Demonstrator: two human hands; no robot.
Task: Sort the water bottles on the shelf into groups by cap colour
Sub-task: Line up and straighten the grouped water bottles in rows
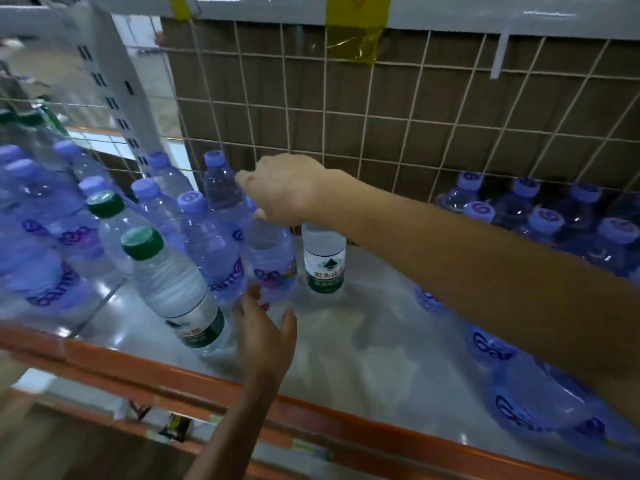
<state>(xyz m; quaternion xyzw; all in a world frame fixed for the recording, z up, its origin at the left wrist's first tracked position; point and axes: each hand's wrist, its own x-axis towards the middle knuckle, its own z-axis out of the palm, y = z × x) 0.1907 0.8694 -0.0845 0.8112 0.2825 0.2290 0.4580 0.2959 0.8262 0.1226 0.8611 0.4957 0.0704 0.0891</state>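
Purple-capped bottles [211, 237] stand crowded at the left of the shelf [346, 341], and two green-capped bottles [166, 271] lean among them at the front. My right hand [287, 188] reaches in from the right and grips the top of a purple-tinted bottle [273, 261]; its cap is hidden under my fingers. Right beside it stands a clear bottle with a green label [324, 261], its cap hidden behind my wrist. My left hand [266, 327] hovers open with spread fingers just in front of the purple bottle's base, holding nothing.
A second group of purple-capped bottles [550, 220] stands at the back right, with more along the right front. A wire grid [381, 116] backs the shelf. An orange rail [173, 375] edges the front. A white upright [114, 84] stands at the back left.
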